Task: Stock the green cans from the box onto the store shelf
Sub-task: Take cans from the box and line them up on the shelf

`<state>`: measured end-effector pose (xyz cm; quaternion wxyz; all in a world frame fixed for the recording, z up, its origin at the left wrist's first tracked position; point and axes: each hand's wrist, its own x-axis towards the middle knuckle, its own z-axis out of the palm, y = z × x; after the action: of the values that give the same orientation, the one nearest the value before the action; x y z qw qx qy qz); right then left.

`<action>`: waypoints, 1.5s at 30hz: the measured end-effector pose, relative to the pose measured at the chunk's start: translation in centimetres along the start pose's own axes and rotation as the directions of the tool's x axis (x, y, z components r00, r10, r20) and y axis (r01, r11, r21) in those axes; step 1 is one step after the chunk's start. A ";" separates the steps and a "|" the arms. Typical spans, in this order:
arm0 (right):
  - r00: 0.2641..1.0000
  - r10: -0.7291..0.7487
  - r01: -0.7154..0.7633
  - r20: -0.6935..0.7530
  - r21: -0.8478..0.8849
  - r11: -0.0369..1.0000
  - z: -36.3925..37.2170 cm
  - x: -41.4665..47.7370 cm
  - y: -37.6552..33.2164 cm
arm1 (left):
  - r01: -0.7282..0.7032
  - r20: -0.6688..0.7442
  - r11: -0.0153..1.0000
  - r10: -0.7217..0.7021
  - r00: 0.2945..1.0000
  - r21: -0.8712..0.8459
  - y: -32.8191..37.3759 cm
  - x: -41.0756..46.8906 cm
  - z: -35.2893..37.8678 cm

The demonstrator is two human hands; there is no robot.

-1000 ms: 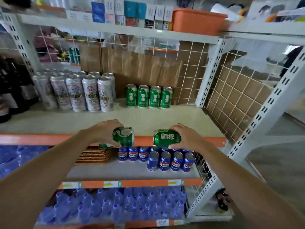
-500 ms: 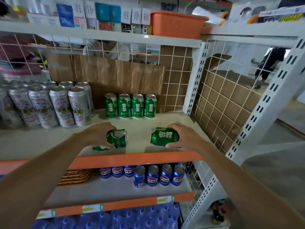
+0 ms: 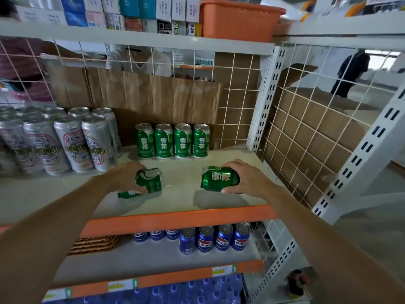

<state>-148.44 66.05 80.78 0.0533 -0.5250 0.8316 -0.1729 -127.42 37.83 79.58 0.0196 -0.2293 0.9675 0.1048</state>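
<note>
Your left hand (image 3: 126, 177) grips the left can (image 3: 151, 181) (a second can (image 3: 128, 194) peeks out beneath); your right hand (image 3: 246, 181) grips the right can (image 3: 219, 178), both tilted over the shelf (image 3: 182, 172).

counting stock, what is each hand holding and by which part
Left hand grips the left green can round its side; right hand grips the right green can round its side.

"雪花" on green cans (image 3: 164, 140) (white characters)
</note>
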 end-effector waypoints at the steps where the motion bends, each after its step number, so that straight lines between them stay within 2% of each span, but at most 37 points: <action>1: 1.000 0.009 -0.009 0.001 0.002 1.000 0.1 0.1 -0.1 | 0.000 0.009 1.000 0.000 1.000 -0.012 -0.2 0.2 0.0; 4: 0.999 0.039 -0.039 -0.003 0.004 0.999 0.1 0.8 -0.8 | -0.008 0.047 0.999 0.010 0.999 -0.047 -0.9 0.9 -0.3; 17: 0.996 0.061 -0.061 -0.062 0.005 0.998 -0.5 2.9 -3.2 | -0.059 0.024 0.990 0.063 0.998 -0.126 -3.3 3.7 -1.3; 19: 0.996 0.051 -0.052 -0.067 -0.004 0.999 -0.6 3.1 -3.5 | -0.083 -0.012 0.986 0.082 0.997 -0.142 -3.0 3.8 -1.6; 22: 0.997 0.020 -0.021 -0.074 -0.006 1.000 -0.7 3.6 -4.1 | -0.152 -0.144 0.961 0.121 0.982 -0.230 -2.1 3.9 -2.2; 24: 0.997 0.008 -0.008 -0.075 -0.008 1.000 -0.7 4.0 -4.6 | -0.191 -0.214 0.931 0.126 0.969 -0.313 -1.0 3.7 -2.7; 26: 0.997 -0.006 0.004 -0.073 -0.017 1.000 -0.8 4.4 -5.2 | -0.222 -0.222 0.891 0.142 0.965 -0.395 0.3 3.5 -3.0; 29: 0.997 -0.042 0.039 -0.068 -0.038 0.998 -0.9 5.1 -6.2 | -0.268 -0.153 0.792 0.220 0.963 -0.548 2.4 3.1 -3.5; 31: 0.996 -0.068 0.065 -0.064 -0.047 0.997 -1.0 5.6 -6.8 | -0.238 -0.095 0.725 0.233 0.968 -0.646 3.5 3.0 -3.6; 35: 0.992 -0.113 0.110 -0.061 -0.057 0.992 -1.1 6.2 -7.9 | -0.170 -0.034 0.678 0.208 0.977 -0.715 4.6 3.4 -3.1; 41: 0.991 -0.127 0.124 -0.051 -0.070 0.990 -0.6 6.4 -8.2 | -0.164 -0.109 0.484 0.138 0.984 -0.859 5.1 2.9 -1.7; 45: 0.992 -0.106 0.105 -0.066 -0.027 0.994 -0.5 6.1 -8.3 | -0.209 -0.169 0.478 0.127 0.977 -0.853 5.5 2.8 -1.9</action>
<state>-144.21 57.47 84.64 0.0099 -0.5628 0.8059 -0.1835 -132.39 40.95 82.25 -0.1480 -0.1163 0.8016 0.5675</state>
